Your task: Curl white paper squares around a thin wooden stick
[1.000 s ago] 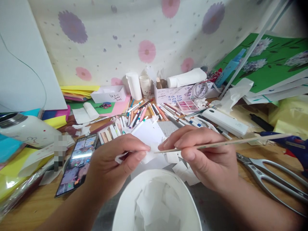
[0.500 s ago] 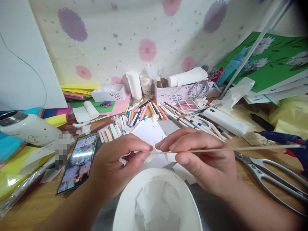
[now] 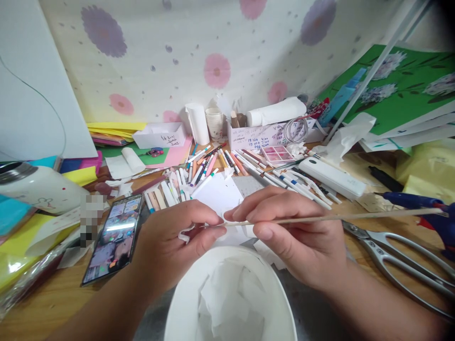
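Note:
A thin pale stick (image 3: 369, 215) runs nearly level from my fingertips out to the right. My left hand (image 3: 181, 237) pinches its left end between thumb and forefinger, and a bit of white paper (image 3: 185, 235) shows inside the curled fingers. Close beside it, my right hand (image 3: 295, 232) has its thumb below the stick and its fingers above, closed on it. Both hands are over the far rim of a white bin (image 3: 172, 303), which holds crumpled white paper (image 3: 231, 298).
Metal scissors (image 3: 387, 251) and a blue glue gun (image 3: 408, 199) lie at the right. A phone (image 3: 115, 232) and a white bottle (image 3: 46, 187) are at the left. Markers (image 3: 204, 166), paper and a white case (image 3: 330, 177) spread across the back.
The stick's right end has risen slightly. My right hand has shifted a little to the left, and the fingertips of both hands have moved slightly along the stick.

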Motion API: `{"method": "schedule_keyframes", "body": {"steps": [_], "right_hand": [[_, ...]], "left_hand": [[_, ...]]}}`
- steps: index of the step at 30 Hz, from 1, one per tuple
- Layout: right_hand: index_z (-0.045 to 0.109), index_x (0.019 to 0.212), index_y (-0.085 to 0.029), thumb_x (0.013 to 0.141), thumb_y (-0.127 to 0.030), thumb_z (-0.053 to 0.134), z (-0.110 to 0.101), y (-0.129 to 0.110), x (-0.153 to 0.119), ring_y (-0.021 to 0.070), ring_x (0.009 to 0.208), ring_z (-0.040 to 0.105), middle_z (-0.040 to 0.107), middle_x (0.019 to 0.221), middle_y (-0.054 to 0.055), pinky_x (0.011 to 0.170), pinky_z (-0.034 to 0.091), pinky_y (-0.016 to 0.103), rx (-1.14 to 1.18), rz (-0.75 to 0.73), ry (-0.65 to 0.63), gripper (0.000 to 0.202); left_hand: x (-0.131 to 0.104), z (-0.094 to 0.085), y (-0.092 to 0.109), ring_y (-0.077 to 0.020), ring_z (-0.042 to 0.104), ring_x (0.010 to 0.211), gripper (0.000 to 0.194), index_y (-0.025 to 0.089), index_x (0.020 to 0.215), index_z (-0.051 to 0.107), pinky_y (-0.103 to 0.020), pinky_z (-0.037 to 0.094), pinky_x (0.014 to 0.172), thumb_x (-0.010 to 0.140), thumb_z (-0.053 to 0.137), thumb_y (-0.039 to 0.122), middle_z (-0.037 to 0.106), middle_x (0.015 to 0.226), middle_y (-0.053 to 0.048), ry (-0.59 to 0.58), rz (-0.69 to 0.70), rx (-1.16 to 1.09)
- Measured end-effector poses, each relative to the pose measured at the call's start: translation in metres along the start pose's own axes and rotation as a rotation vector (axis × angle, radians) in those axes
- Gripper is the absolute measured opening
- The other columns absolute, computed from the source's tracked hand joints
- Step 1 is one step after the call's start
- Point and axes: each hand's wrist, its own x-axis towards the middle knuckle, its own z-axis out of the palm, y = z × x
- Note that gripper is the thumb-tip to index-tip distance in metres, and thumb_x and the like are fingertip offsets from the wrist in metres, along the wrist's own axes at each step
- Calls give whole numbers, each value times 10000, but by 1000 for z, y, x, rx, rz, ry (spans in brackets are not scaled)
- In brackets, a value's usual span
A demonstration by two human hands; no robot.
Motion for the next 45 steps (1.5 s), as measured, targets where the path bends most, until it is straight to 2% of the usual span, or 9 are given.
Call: {"method": "schedule_keyframes", "body": {"steps": [8,14,20,24,34,38,41,45], "right_hand": [[770,973,-216,931,-141,718,-1,1,1,203,831,774,812,871,66,758,641,342,-57,-13,30,101],[774,912,-220,931,-164,730,0,2,1,191,798,772,814,845,53,751,620,323,-43,-2,107,74],[784,952,-198,923,-139,732,-1,0,1,186,830,774,827,869,73,778,640,313,32,-5,37,84],[785,952,-205,921,-139,730,-1,-1,1,191,834,782,825,879,72,770,651,318,53,11,9,91],[778,979,-204,930,-137,714,-3,-1,1,206,857,784,824,890,78,752,658,335,69,15,-41,105],[781,975,-189,923,-123,720,-2,-1,1,206,866,784,824,894,84,767,655,330,92,27,-27,104],[786,961,-193,924,-145,730,-2,0,1,199,837,783,821,880,79,749,652,323,105,28,-7,82],[793,958,-241,932,-199,739,-2,2,0,205,800,784,815,879,53,736,662,350,104,32,65,73]], "left_hand": [[-3,0,-5,-79,614,470,162,255,776,691,-163,479,485,794,741,102,735,634,96,-13,-38,-22],[-6,-1,-10,-92,645,529,148,271,846,730,-171,493,511,861,702,127,758,683,91,11,-69,-71],[-6,3,-2,-138,729,662,152,267,834,751,-224,568,618,875,685,136,826,820,50,48,-209,-176],[-6,4,2,-154,728,647,143,266,820,757,-246,568,594,863,690,148,827,799,37,57,-259,-185],[-5,1,0,-144,724,618,138,262,812,767,-223,560,565,865,696,156,821,766,34,27,-199,-154],[-5,3,3,-126,704,605,158,269,792,762,-210,544,566,852,693,140,814,755,49,59,-230,-185],[-4,2,3,-117,684,573,160,277,825,769,-200,511,510,834,697,135,806,743,57,74,-265,-199],[-2,-1,0,-125,648,498,116,268,835,790,-203,440,405,809,725,176,755,632,52,22,-288,-177]]}}
